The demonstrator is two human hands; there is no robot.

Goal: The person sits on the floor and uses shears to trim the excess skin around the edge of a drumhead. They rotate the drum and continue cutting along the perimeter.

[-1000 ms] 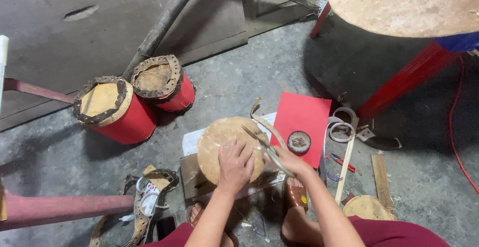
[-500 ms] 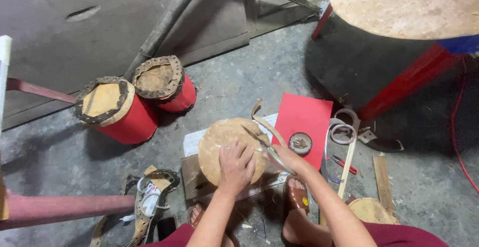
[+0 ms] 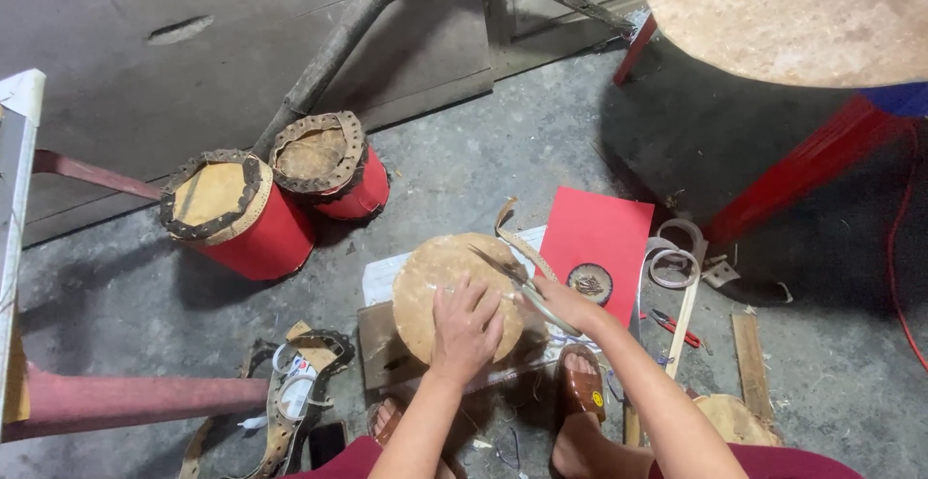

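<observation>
A round tan hide disc (image 3: pixel 435 276) lies on a board on the concrete floor in front of me. My left hand (image 3: pixel 466 324) presses flat on the disc with fingers spread. My right hand (image 3: pixel 561 297) grips scissors (image 3: pixel 512 276) whose blades point across the disc's right edge. A trimmed strip of hide (image 3: pixel 517 237) curls away from that edge.
Two small red drums (image 3: pixel 261 218) with laced hide tops stand at the left. A red sheet (image 3: pixel 599 232) with a small round dish lies to the right, beside tape rolls (image 3: pixel 672 257), red pliers and wood strips. A big red drum (image 3: pixel 802 25) rises at the upper right.
The scissors and my right hand have shifted slightly along the disc's right edge; my left hand stays pressed on the disc.
</observation>
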